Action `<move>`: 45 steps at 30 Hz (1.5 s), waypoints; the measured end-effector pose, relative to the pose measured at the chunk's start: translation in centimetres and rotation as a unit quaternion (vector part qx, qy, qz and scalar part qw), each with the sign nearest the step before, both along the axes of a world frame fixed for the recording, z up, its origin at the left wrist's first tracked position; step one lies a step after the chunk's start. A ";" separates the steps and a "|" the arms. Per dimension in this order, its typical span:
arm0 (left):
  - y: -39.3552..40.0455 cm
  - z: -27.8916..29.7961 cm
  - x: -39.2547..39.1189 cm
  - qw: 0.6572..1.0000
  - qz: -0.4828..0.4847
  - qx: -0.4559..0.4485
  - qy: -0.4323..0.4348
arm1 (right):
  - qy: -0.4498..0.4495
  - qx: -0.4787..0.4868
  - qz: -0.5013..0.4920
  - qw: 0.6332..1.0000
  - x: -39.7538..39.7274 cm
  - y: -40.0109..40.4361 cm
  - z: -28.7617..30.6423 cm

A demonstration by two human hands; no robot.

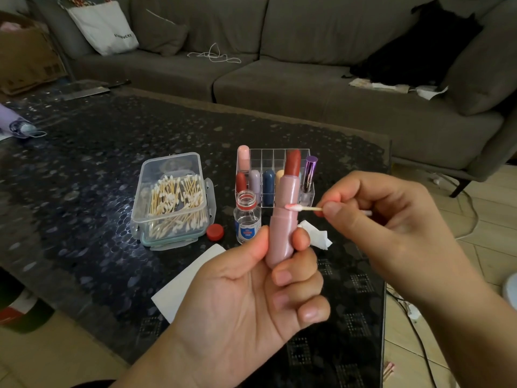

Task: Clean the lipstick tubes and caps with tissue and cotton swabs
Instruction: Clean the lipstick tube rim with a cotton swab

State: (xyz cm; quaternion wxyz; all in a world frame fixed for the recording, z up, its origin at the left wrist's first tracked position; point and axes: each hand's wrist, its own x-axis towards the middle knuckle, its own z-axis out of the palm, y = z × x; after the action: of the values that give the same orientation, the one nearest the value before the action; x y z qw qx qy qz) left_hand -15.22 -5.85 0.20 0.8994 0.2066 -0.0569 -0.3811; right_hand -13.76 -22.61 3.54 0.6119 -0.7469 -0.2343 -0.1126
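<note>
My left hand [251, 298] grips an uncapped pink lipstick tube [284, 217] upright, its red bullet extended at the top. My right hand [391, 225] pinches a cotton swab [303, 208] by its stick. The swab's pink-stained tip touches the tube at the collar between its upper and lower parts. A crumpled tissue [316, 233] lies on the table just behind the tube. A flat white tissue [190, 278] lies under my left hand, partly hidden.
On the dark glass table [84, 219] stand a clear box of cotton swabs [173, 200], an open small bottle [247, 217] with its red cap [215, 231] beside it, and a clear organizer [277, 175] holding several lipsticks. A grey sofa [279, 65] runs behind.
</note>
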 end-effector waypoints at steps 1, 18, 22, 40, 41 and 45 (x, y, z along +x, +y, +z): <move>-0.1 -0.2 0.1 1.000 -0.005 -0.014 -0.002 | 0.004 -0.002 -0.009 1.000 0.1 -0.1 0.0; -0.9 -0.5 -0.4 0.942 0.222 0.192 -0.162 | -0.029 -0.076 -0.038 0.996 -0.1 0.0 -0.5; -1.0 -0.1 -0.7 0.926 0.242 0.227 -0.181 | -0.032 -0.074 -0.038 0.996 -0.2 0.1 -0.6; -1.0 -0.4 -0.2 0.932 0.249 0.203 -0.169 | -0.016 -0.092 -0.047 0.994 -0.2 0.1 -0.8; -0.9 -0.3 -0.2 0.929 0.250 0.208 -0.177 | -0.021 -0.099 -0.049 0.994 -0.3 0.1 -0.8; -0.8 -0.2 -0.4 0.913 0.259 0.246 -0.196 | -0.053 -0.123 -0.077 0.988 -0.4 0.2 -0.9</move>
State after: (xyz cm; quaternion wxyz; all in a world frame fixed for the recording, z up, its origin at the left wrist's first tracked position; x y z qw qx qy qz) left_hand -15.62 -6.69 0.04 0.8580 0.4995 -0.0813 -0.0882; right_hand -14.17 -22.36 2.68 0.4914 -0.8253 -0.2206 -0.1694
